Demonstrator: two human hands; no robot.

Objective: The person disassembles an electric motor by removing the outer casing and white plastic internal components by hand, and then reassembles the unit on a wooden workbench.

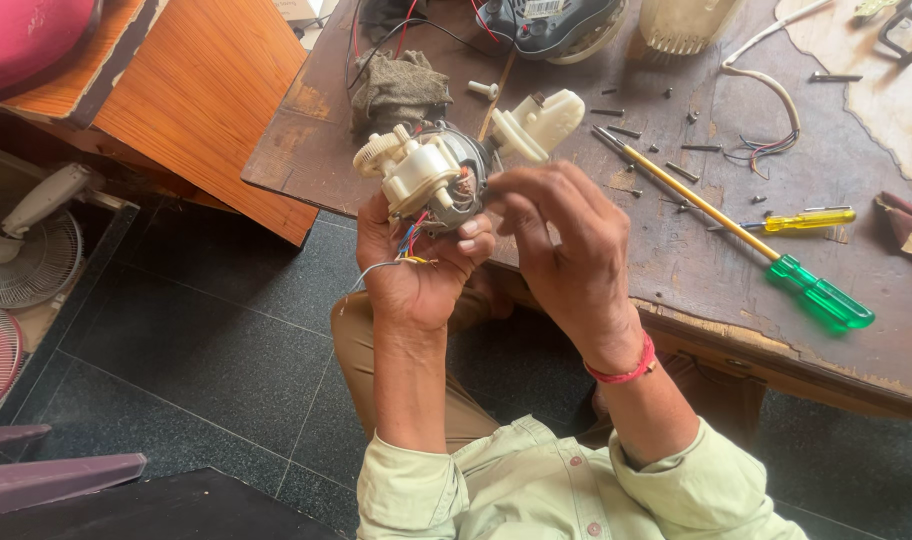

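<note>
My left hand (pixel 416 270) grips a small electric fan motor (pixel 431 178) from below, with a cream plastic gear housing on its top and coloured wires hanging out over my palm. My right hand (pixel 561 245) is raised beside the motor, its fingertips touching the motor's right side. A red thread band sits on my right wrist. Whether the right fingers pinch any small part is hidden.
A worn brown table (pixel 676 250) holds a long screwdriver with a green handle (pixel 821 298), a smaller yellow-handled one (pixel 808 220), scattered screws (pixel 626 130), a cream plastic part (pixel 541 122), a grey rag (pixel 396 88) and a white cable (pixel 766 85). Fan guards (pixel 21 260) lie on the dark floor at left.
</note>
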